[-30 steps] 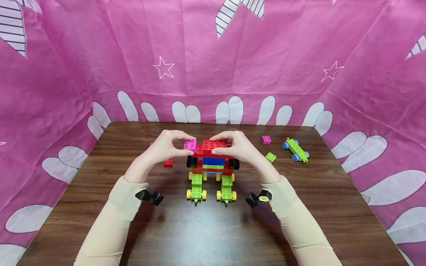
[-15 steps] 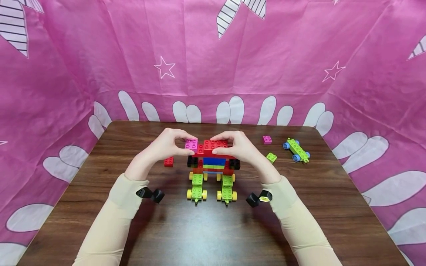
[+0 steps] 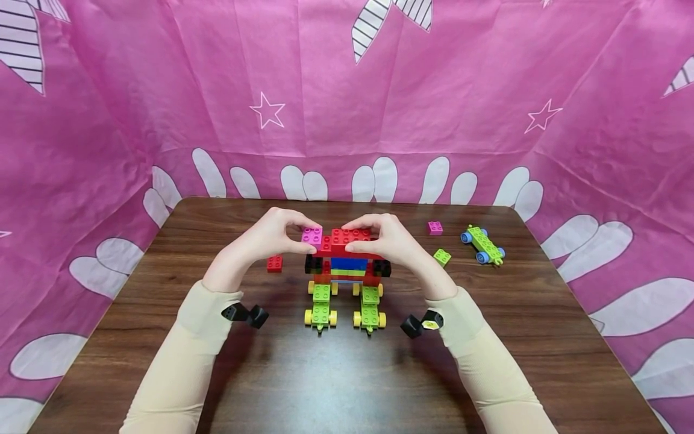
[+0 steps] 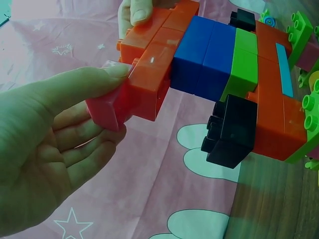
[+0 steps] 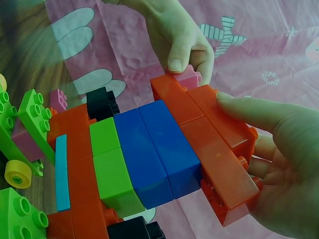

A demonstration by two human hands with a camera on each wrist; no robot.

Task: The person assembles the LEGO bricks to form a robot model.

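A toy-brick figure stands on the table, with red, blue and lime bricks [image 5: 107,181] in its body and black bricks [image 4: 234,132] at its sides. Two lime wheeled bases [image 3: 320,313] with yellow wheels are under it. My left hand [image 3: 271,235] pinches a pink brick [image 3: 311,236] between thumb and fingers, at the left end of the top red row [image 4: 152,64]. In the left wrist view the pink brick sits right against that row. On the right, my right hand [image 3: 382,238] grips the upper red brick [image 3: 347,236], thumb on the near face, fingers behind.
A small red brick [image 3: 274,264] lies on the table [image 3: 179,253] left of the figure. To the right are a pink brick [image 3: 435,228], a lime brick [image 3: 441,257] and a lime wheeled base with blue wheels [image 3: 484,245]. A pink cloth [image 3: 347,90] hangs behind.
My left hand has turned and risen slightly around the pink brick, its wrist now covering a small pink piece seen on the table earlier. The right hand keeps its grip; the figure stays put.
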